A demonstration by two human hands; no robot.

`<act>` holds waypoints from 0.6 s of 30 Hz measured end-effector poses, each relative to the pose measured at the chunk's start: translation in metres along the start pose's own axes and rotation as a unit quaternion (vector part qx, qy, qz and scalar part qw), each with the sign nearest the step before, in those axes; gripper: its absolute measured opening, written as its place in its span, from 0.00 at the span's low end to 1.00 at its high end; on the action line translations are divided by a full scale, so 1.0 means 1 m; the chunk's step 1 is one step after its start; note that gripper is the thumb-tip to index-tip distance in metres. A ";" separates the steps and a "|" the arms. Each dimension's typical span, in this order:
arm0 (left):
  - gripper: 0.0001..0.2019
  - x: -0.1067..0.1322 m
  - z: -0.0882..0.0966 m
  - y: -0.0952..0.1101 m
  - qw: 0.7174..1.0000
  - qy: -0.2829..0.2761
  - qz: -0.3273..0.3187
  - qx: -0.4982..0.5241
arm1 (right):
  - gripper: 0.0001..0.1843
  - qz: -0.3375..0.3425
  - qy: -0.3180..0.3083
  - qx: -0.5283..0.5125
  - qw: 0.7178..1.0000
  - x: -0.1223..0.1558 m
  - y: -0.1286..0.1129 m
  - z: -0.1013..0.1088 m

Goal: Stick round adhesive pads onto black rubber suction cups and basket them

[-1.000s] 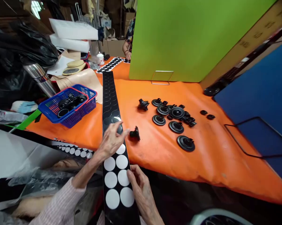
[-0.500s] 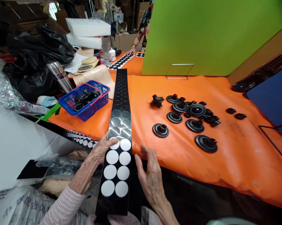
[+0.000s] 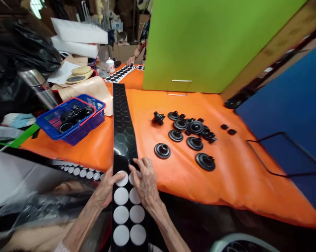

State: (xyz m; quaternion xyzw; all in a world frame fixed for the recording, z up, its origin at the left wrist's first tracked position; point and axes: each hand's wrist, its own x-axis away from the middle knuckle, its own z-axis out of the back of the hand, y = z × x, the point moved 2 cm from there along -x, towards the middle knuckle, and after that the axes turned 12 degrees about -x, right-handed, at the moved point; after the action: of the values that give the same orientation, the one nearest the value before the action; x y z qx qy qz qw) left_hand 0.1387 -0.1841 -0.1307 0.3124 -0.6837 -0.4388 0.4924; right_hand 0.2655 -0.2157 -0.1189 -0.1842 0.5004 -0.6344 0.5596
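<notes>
A long black strip (image 3: 120,136) with two columns of circles runs from the orange table down towards me. Its far circles are glossy black; those nearest me are white. My left hand (image 3: 107,185) grips the strip's left edge, thumb lying on a white circle (image 3: 121,196). On the right edge, my right hand (image 3: 146,183) has its fingers bent and closed over the strip, tips at the border of the black and white circles. Whatever lies between those fingertips is too small to make out. The hand partly covers the white circles in the right column.
Several black round plastic parts (image 3: 194,127) lie on the orange table cover (image 3: 173,180). A blue basket (image 3: 86,122) holding black parts stands at left, near a steel flask (image 3: 37,85). Green (image 3: 189,42) and blue (image 3: 286,108) panels rise behind and right. A person's hand (image 3: 131,61) rests far back.
My right hand has moved left from beside the strip onto it, fingers closing over its surface. My left hand still holds the left edge. The camera view has turned right.
</notes>
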 end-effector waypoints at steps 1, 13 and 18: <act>0.23 0.002 -0.001 0.000 1.000 0.007 0.005 -0.012 | 0.10 -0.001 -0.002 -0.004 1.000 -0.001 0.002 0.002; 0.21 0.022 -0.004 0.054 0.949 0.069 -0.034 -0.305 | 0.14 0.009 0.037 -0.126 0.991 0.015 -0.018 0.045; 0.17 0.009 -0.046 0.061 0.971 -0.109 -0.020 -0.213 | 0.13 -0.124 0.043 -0.285 0.950 0.020 -0.014 0.046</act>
State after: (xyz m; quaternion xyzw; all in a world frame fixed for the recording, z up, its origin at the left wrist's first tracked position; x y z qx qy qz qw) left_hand 0.1796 -0.1801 -0.0657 0.1647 -0.6175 -0.6156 0.4611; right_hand 0.2885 -0.2555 -0.0938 -0.3689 0.6572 -0.5375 0.3783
